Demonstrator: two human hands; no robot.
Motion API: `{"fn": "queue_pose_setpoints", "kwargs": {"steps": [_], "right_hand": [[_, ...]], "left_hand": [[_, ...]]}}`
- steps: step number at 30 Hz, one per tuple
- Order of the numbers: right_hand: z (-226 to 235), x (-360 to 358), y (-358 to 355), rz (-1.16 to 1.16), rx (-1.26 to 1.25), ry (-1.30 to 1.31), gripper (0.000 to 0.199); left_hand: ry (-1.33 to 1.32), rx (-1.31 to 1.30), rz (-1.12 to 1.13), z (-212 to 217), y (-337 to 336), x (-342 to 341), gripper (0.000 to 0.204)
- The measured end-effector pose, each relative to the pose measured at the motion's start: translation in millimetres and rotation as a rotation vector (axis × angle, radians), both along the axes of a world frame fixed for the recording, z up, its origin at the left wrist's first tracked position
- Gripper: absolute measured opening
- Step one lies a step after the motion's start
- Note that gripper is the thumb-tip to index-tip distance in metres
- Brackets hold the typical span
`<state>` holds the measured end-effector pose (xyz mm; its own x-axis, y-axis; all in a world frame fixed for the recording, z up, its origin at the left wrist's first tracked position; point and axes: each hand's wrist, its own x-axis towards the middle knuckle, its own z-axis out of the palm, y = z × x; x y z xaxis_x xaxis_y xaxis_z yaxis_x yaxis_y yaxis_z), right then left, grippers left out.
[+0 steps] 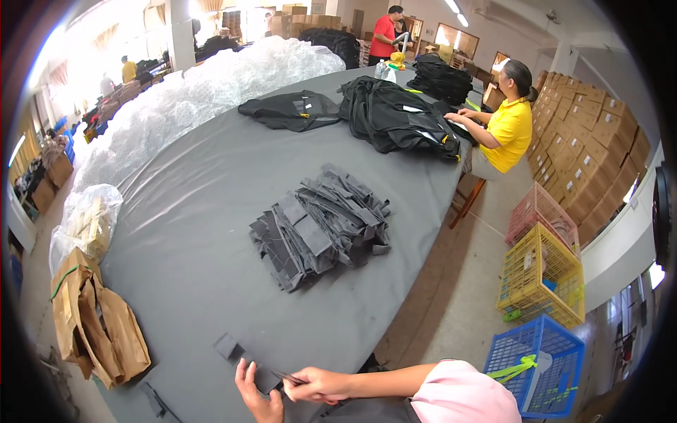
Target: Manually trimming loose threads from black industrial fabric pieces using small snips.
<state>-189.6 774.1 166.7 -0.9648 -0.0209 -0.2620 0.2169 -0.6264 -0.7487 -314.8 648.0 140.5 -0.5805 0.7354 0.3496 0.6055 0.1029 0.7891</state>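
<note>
At the near edge of the grey-covered table, my left hand [257,396] has a small dark grey fabric piece [266,381] between its thumb and fingers. Another grey piece [229,347] lies just beyond those fingertips; whether the two are joined is unclear. My right hand [321,384], close beside the left, is closed on a thin dark object [290,378] that points toward the fabric. Its kind is too small to make out. Farther up the table lies a loose heap of grey fabric strips [321,225].
Black garments [402,116] are piled at the far end, where a person in yellow [511,134] sits. White wrapped material [211,84] lines the left side. A torn brown paper bag [95,321] sits at the left edge. Blue [539,366] and yellow crates [539,278] stand right.
</note>
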Motion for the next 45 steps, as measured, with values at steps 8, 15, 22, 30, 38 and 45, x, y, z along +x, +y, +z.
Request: {"fn": "queue_pose_setpoints", "kwargs": {"steps": [8,15,22,30,38,45], "right_hand": [[-30,-19,-2,-0.318,1.324,0.113,0.022],[-33,-32,-14,-0.422,1.033,0.267,0.014],[-37,-27,-5,-0.497,0.796,0.185,0.011],[-19,-23,6,-0.326,0.635,0.106,0.012],[2,-2,9,-0.092,0.498,0.335,0.016],[-17,-26,10,-0.334,1.083,0.160,0.019]], "left_hand": [[-0.296,0.125,-0.015,-6,5,1,0.066],[-0.614,0.167,0.068,8,13,3,0.044],[-0.917,0.272,-0.073,-3,6,2,0.029],[-0.179,0.137,0.087,6,14,13,0.017],[0.016,0.109,0.199,-3,10,4,0.021],[-0.155,0.115,0.132,9,13,8,0.020]]}}
